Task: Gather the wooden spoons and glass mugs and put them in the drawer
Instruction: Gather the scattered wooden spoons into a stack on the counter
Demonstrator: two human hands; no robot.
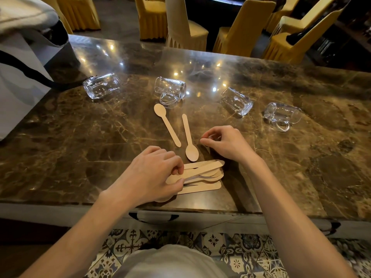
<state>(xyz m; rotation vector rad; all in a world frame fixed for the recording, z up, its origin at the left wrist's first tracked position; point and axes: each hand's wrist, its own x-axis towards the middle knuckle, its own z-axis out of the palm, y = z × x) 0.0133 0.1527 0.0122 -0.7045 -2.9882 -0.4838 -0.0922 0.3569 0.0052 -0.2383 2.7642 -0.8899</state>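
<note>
I am in the gathering step, and only the spoons are in work; my left hand [154, 173] rests on the bundle of wooden spoons [202, 175] near the front edge of the worktop [80, 147], its fingers [176, 167] curled and pinching the ends of the bundle so it stays together. My right hand [226, 144] hovers just beside the bundle, on its far right side; its fingers [204, 141] are bent with thumb and forefinger tips close together, and I cannot tell if they pinch something thin or nothing.

Two loose spoons lie apart from the bundle; the upper spoon [166, 123] has its bowl away from me, the nearer spoon [189, 139] has its bowl towards me, almost touching the pile. I judge the next move is to take these two with the right hand and lay them on the bundle, handles in one direction, while the left keeps the pinch.

The four glass mugs are not gathered; all lie on their sides in a loose row farther back: the far-left mug [101, 85], the centre mug [170, 89], the right mug [236, 101], the far-right mug [283, 114]. The drawer handle [153, 217] shows under the worktop edge, and the drawer looks closed.

I can read no brand, label or writing anywhere.
</note>
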